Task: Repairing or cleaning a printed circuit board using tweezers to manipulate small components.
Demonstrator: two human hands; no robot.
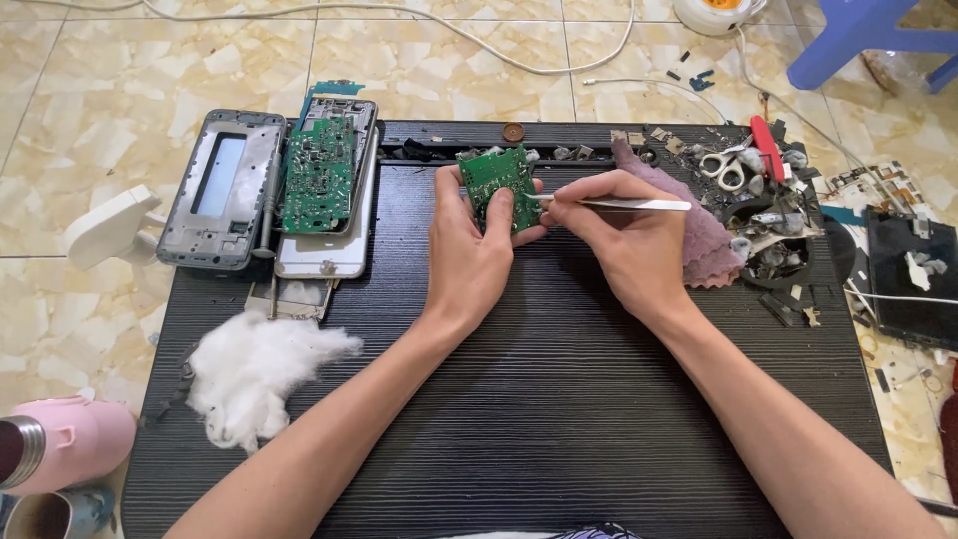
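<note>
left hand (469, 255) closed on green circuit board (501, 187), tilted up off black table (559, 399) for access | right hand (624, 235) pinches metal tweezers (624, 204), pen-style, tip at board edge (steadier) | cotton wad (254, 369), phone frame (222, 190) set aside left

Below your fingers (519, 215), toward your body, the dark table (559, 399) lies bare between your forearms, so you can draw back freely. Left of them, the stacked phone frames (269, 190) and a second green board (319, 175) crowd the table; lower left lies cotton wool (254, 369). Right of them, the purple cloth (699, 240), scissors (728, 170) and scrap parts (778, 240) block passage.
</note>
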